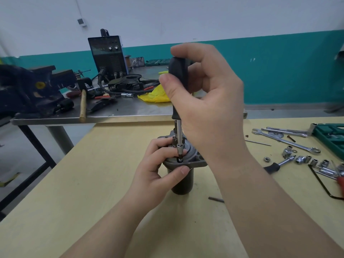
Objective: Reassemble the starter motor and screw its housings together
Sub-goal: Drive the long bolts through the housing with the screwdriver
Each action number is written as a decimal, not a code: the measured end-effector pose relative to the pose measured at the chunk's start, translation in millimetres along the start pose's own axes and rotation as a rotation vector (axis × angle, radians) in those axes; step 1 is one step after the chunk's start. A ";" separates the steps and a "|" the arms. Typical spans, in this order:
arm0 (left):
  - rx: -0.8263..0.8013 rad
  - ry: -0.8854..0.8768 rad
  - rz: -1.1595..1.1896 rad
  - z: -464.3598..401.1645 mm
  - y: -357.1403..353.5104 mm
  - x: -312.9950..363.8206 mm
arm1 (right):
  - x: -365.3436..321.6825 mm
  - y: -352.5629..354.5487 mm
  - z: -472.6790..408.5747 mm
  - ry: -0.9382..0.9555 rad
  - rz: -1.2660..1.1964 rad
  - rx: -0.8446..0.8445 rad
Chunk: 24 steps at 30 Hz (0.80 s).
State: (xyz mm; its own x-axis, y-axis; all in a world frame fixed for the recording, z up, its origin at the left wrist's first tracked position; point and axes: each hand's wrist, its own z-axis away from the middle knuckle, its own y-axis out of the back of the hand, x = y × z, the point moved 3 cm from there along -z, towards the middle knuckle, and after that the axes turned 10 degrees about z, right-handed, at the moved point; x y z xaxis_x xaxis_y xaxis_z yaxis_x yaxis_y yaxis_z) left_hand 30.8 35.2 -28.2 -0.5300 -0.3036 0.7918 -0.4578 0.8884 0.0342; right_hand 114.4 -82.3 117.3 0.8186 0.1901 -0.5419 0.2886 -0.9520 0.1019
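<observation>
Hands (206,101) (158,170) hold screwdriver (179,86) on starter motor (183,175).

No text, label, brand or number can be read; the faint display on the black box-shaped welding machine (108,54) is too blurred.

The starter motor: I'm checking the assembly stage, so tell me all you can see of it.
The starter motor stands upright on the pale wooden table, dark cylindrical body below, grey cast-metal flanged housing on top. The left hand grips it at the flange. The right hand holds a black-handled nut driver vertically, its socket tip seated on a fastener at the flange's near edge.
</observation>
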 end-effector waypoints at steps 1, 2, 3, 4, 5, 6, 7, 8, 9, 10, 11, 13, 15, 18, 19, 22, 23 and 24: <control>0.001 -0.003 0.001 0.0 0.0 0.0 | 0.6 -0.7 0.0 -0.019 -0.030 -0.015; 0.001 -0.004 0.003 -0.2 -0.1 0.0 | 1.8 -0.9 -0.7 -0.058 -0.098 -0.048; 0.000 -0.004 0.004 -0.3 -0.2 -0.1 | 3.6 -0.9 -2.0 -0.122 -0.206 -0.101; 0.000 -0.005 0.000 -0.4 -0.3 -0.4 | 6.1 -0.9 -3.4 -0.204 -0.341 -0.176; 0.000 -0.005 -0.008 -0.4 -0.1 -0.8 | 8.1 -0.7 -4.1 -0.280 -0.470 -0.256; 0.000 -0.003 -0.013 -0.3 0.0 -1.4 | 9.0 0.2 -4.8 -0.321 -0.564 -0.326; 0.001 0.001 -0.015 -0.2 0.3 -1.7 | 9.1 1.9 -5.2 -0.324 -0.612 -0.378; 0.003 0.002 -0.014 -0.2 0.7 -2.3 | 8.4 3.3 -5.3 -0.309 -0.631 -0.417; 0.004 0.002 -0.013 0.0 1.2 -2.7 | 7.9 4.4 -5.1 -0.292 -0.638 -0.441; 0.005 0.002 -0.009 0.0 1.3 -2.9 | 8.4 4.2 -5.6 -0.286 -0.635 -0.443; 0.004 0.000 -0.005 0.2 1.2 -2.8 | 9.5 3.7 -6.0 -0.284 -0.609 -0.417; -0.001 -0.010 0.001 0.0 0.4 -2.1 | 9.6 3.9 -6.7 -0.229 -0.436 -0.279; 0.001 -0.006 0.006 -0.6 0.0 -1.7 | 6.5 4.4 -5.3 -0.084 -0.140 -0.091; 0.000 0.000 0.020 -0.4 -0.1 -2.4 | -0.1 1.8 -0.7 0.056 0.095 0.022; -0.002 -0.006 0.019 -0.3 -0.2 -2.2 | 1.3 1.7 -1.5 0.027 0.036 -0.004; 0.000 -0.020 0.002 0.0 -0.4 -1.6 | 8.8 4.0 -8.1 -0.194 -0.351 -0.189; 0.003 -0.014 0.000 -0.2 -0.6 -1.8 | 10.8 4.9 -8.9 -0.266 -0.474 -0.267; 0.007 -0.005 0.006 -0.3 -0.9 -2.1 | 11.9 5.8 -9.1 -0.306 -0.561 -0.337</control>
State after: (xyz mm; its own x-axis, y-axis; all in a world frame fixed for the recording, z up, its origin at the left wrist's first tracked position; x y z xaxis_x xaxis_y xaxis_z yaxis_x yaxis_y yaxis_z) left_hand 32.6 35.1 -29.7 -0.5359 -0.3001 0.7892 -0.4598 0.8877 0.0252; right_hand 130.3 -83.4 119.0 0.3409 0.5064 -0.7921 0.8025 -0.5956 -0.0355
